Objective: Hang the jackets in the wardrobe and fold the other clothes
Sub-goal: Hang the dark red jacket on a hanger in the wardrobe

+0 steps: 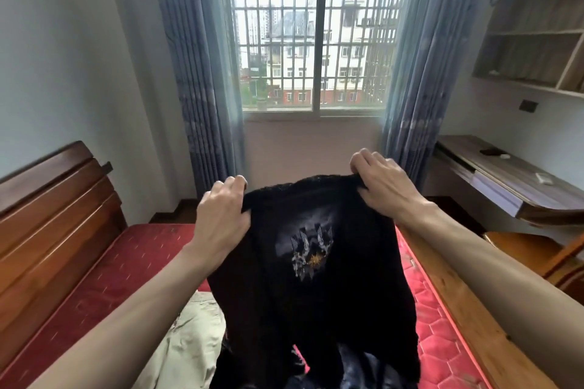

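Both hands up, holding a black garment (pixel 316 262) by its top edge, spread between them. Left hand (pixel 221 215) grip closed on the top left corner, fingers curled over the edge, thumb side on the near face. Right hand (pixel 379 183) grip closed on the top right corner, fabric pinched under the fingers, held slightly higher than the left. Garment hangs straight down from both grips, over the bed; printed graphic (pixel 311 249) sits below and between the two grips, facing the camera. Can't tell garment type for sure, knit-looking edge along the top. Lower hem drops to the bottom of frame. Below the left grip, a beige garment (pixel 186 335) lies crumpled on the red mattress (pixel 104 278). Directly below the hanging garment, something dark and shiny (pixel 357 366) lies on the bed, partly hidden. Wooden headboard (pixel 47 215) far out to the left of the left grip. Table (pixel 505 183) out to the right of the right grip, small items on it. Window (pixel 316 41) with curtains beyond both grips.
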